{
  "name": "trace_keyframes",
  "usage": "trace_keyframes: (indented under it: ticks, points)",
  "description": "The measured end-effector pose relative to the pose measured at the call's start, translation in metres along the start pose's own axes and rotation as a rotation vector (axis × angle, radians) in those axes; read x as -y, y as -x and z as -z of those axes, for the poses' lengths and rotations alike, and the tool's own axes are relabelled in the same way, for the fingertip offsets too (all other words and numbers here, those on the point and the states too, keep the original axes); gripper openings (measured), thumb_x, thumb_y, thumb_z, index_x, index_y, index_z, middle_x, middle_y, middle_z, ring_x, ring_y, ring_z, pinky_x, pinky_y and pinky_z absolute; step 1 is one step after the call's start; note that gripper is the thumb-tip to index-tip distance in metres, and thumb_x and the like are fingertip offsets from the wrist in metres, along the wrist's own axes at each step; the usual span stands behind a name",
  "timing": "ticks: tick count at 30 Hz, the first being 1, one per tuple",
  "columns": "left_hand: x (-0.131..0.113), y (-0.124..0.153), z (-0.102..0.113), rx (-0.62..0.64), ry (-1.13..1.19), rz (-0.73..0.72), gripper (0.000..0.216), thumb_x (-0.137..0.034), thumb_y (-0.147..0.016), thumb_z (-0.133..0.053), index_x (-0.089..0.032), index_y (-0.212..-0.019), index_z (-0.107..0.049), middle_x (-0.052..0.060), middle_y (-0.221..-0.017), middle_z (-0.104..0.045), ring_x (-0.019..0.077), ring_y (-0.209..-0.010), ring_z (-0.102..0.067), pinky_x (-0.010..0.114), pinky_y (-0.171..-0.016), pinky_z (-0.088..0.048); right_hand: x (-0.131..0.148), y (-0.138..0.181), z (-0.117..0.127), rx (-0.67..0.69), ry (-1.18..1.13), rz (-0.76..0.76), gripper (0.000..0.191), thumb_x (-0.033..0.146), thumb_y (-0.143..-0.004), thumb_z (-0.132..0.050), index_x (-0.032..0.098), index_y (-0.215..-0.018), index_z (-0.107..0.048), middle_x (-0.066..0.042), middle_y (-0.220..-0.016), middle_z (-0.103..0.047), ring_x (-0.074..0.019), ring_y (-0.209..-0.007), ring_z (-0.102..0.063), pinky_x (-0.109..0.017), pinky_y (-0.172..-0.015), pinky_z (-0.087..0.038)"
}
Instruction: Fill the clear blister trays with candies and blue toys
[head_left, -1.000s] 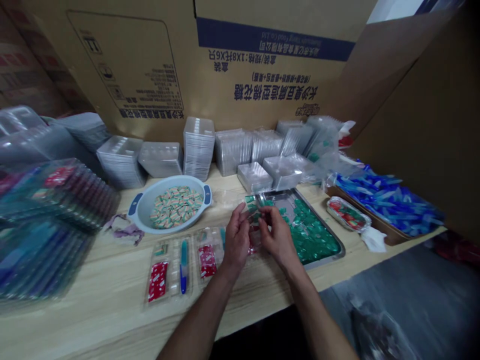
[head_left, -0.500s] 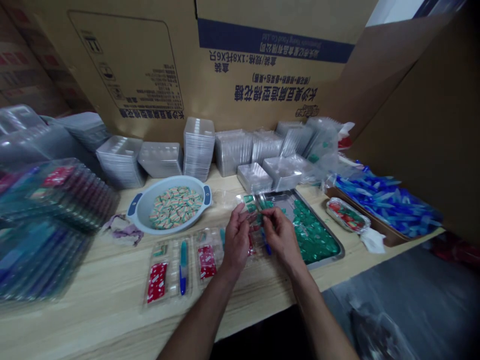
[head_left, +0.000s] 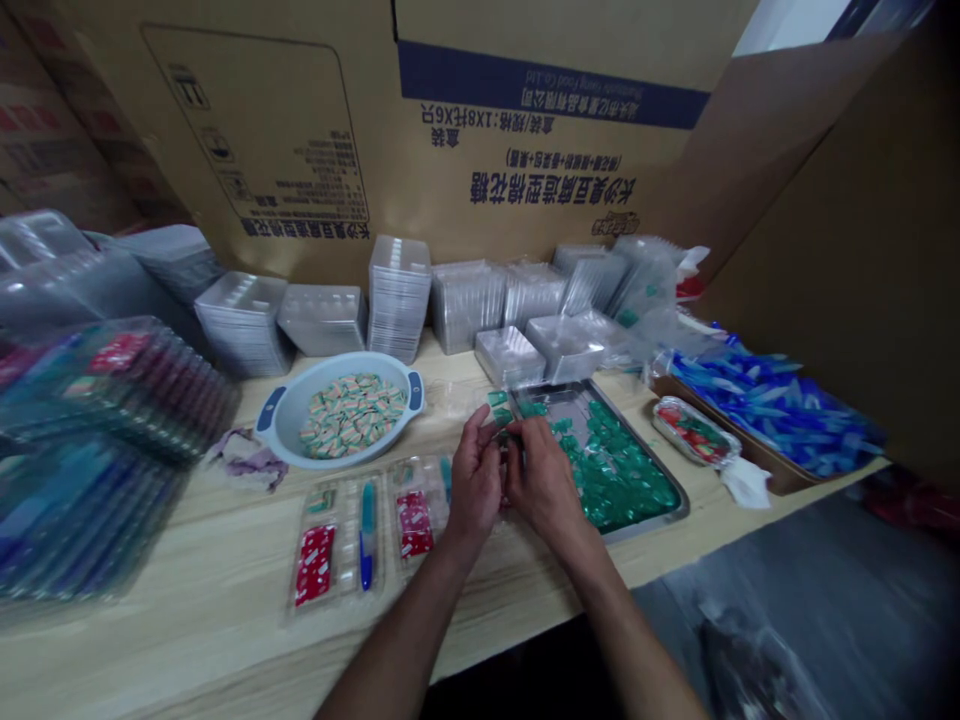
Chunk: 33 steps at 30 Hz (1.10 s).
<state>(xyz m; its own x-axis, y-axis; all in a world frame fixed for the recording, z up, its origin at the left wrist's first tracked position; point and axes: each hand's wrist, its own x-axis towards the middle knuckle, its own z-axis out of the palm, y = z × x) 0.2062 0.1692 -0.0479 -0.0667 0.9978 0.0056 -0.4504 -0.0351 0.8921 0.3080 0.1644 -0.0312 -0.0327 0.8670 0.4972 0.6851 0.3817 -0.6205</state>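
Note:
My left hand (head_left: 474,476) and my right hand (head_left: 541,480) meet over a clear plastic blister tray (head_left: 504,470) on the wooden table (head_left: 225,620). Both hands have their fingers curled and pinched on the tray, which they mostly hide. Green wrapped candies (head_left: 499,412) lie just beyond the fingertips. To the left lie two filled clear trays (head_left: 339,540) holding red packets and a blue pen. The metal tray (head_left: 645,520) of green candies is right beside my right hand.
A grey bowl (head_left: 285,420) of striped candies sits back left. Stacks of empty clear trays (head_left: 397,295) line the cardboard wall. Filled packs (head_left: 97,450) pile up at the left. A tray of blue pens (head_left: 780,410) and a small dish of red candies (head_left: 694,430) are at the right.
My right hand has moved left, closing against my left hand over the clear tray; the blue pen seen beneath it half a second ago is now hidden.

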Motion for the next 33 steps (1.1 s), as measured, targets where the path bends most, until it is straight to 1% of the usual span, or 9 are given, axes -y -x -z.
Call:
trace_keyframes:
  ticks: [4, 8, 14, 18, 20, 24, 27, 30, 33]
  points:
    - [0.000, -0.005, 0.001, -0.058, 0.149, 0.083, 0.052, -0.026, -0.083, -0.069, -0.024, -0.133, -0.057, 0.006, -0.119, -0.073, 0.0209, -0.107, -0.069, 0.035, -0.097, -0.052, 0.002, 0.008, 0.002, -0.064, -0.007, -0.001, 0.029, 0.020, -0.095, -0.045, 0.019, -0.122, -0.057, -0.012, -0.110, -0.068, -0.0257, -0.100, -0.064, -0.041, -0.088, -0.051]
    - [-0.009, -0.008, -0.001, -0.087, 0.304, 0.189, 0.057, -0.023, -0.079, -0.072, -0.019, -0.133, -0.055, 0.008, -0.105, -0.077, 0.0200, -0.095, -0.072, 0.033, -0.090, -0.054, 0.003, 0.017, 0.002, -0.068, 0.074, 0.107, 0.036, 0.012, -0.092, -0.042, 0.019, -0.120, -0.064, -0.013, -0.120, -0.068, -0.0270, -0.111, -0.062, -0.045, -0.096, -0.049]
    - [-0.012, -0.010, 0.002, -0.093, 0.277, 0.176, 0.062, -0.026, -0.070, -0.084, -0.021, -0.126, -0.059, 0.005, -0.106, -0.076, 0.0168, -0.093, -0.072, 0.029, -0.086, -0.053, 0.009, 0.020, -0.007, -0.059, 0.017, 0.131, 0.041, 0.009, -0.087, -0.045, 0.021, -0.119, -0.068, -0.011, -0.122, -0.070, -0.0254, -0.114, -0.063, -0.043, -0.098, -0.050]
    - [-0.009, -0.016, 0.007, -0.164, 0.252, 0.221, 0.059, -0.023, -0.066, -0.087, -0.019, -0.118, -0.061, 0.006, -0.098, -0.077, 0.0164, -0.088, -0.073, 0.026, -0.077, -0.053, -0.015, 0.006, 0.005, -0.083, -0.053, -0.026, 0.039, 0.005, -0.085, -0.042, 0.021, -0.106, -0.070, -0.008, -0.109, -0.074, -0.0210, -0.104, -0.068, -0.035, -0.094, -0.053]
    - [-0.008, -0.018, 0.009, -0.188, 0.250, 0.242, 0.053, -0.018, -0.066, -0.086, -0.016, -0.113, -0.062, 0.007, -0.093, -0.077, 0.0160, -0.083, -0.073, 0.022, -0.070, -0.053, -0.038, -0.005, 0.016, -0.033, 0.120, -0.180, 0.040, 0.003, -0.082, -0.042, 0.017, -0.106, -0.070, -0.010, -0.105, -0.074, -0.0226, -0.101, -0.069, -0.035, -0.092, -0.052]
    - [-0.010, -0.020, 0.010, -0.183, 0.232, 0.275, 0.048, -0.013, -0.065, -0.083, -0.013, -0.108, -0.062, 0.007, -0.089, -0.077, 0.0142, -0.076, -0.073, 0.018, -0.058, -0.049, -0.083, -0.029, 0.034, 0.198, 0.488, -0.427, 0.045, 0.004, -0.084, -0.044, 0.013, -0.122, -0.066, -0.015, -0.115, -0.072, -0.0257, -0.108, -0.067, -0.034, -0.095, -0.048]
    - [-0.010, -0.020, 0.009, -0.189, 0.228, 0.269, 0.049, -0.012, -0.065, -0.083, -0.013, -0.109, -0.060, 0.007, -0.088, -0.077, 0.0133, -0.073, -0.073, 0.017, -0.057, -0.048, -0.102, -0.041, 0.033, 0.256, 0.544, -0.455, 0.049, 0.006, -0.081, -0.053, 0.012, -0.128, -0.064, -0.019, -0.116, -0.070, -0.0302, -0.112, -0.064, -0.038, -0.095, -0.046]
    - [-0.010, -0.020, 0.008, -0.171, 0.200, 0.259, 0.059, -0.015, -0.065, -0.085, -0.015, -0.116, -0.057, 0.008, -0.089, -0.078, 0.0146, -0.074, -0.073, 0.018, -0.059, -0.050, -0.108, -0.048, 0.028, 0.292, 0.555, -0.453, 0.040, 0.009, -0.079, -0.058, 0.014, -0.118, -0.069, -0.020, -0.114, -0.069, -0.0340, -0.113, -0.063, -0.043, -0.096, -0.045]
    - [-0.009, -0.018, 0.008, -0.160, 0.155, 0.216, 0.074, -0.022, -0.065, -0.088, -0.018, -0.128, -0.049, 0.007, -0.089, -0.077, 0.0169, -0.080, -0.074, 0.020, -0.064, -0.051, -0.109, -0.052, 0.029, 0.285, 0.512, -0.442, 0.030, 0.012, -0.084, -0.054, 0.013, -0.110, -0.069, -0.018, -0.111, -0.070, -0.0311, -0.107, -0.064, -0.042, -0.094, -0.045]
